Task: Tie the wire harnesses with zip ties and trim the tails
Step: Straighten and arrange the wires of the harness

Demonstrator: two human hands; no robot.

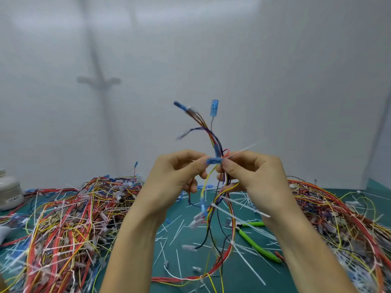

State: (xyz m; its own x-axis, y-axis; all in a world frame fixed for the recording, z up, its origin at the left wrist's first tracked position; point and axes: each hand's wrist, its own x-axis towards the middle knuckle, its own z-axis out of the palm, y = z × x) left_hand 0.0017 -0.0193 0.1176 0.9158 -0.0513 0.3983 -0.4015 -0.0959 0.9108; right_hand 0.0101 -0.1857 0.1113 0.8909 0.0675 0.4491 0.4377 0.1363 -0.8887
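I hold a wire harness (213, 136) of red, yellow, blue and black wires with blue connectors upright above the green mat (190, 261). My left hand (175, 172) pinches a blue connector on the bundle at its middle. My right hand (251, 172) grips the bundle just to the right, with a white zip tie (243, 150) sticking up and to the right from its fingers. Lower down, another white zip tie (239, 205) with a long tail wraps the hanging wires. Green-handled cutters (257, 246) lie on the mat below my right forearm.
A big heap of tied harnesses (69, 218) covers the mat on the left, another heap (342, 218) fills the right. Cut zip tie tails (175, 231) litter the mat between them. A white container (9, 193) stands at the far left. A white wall rises behind.
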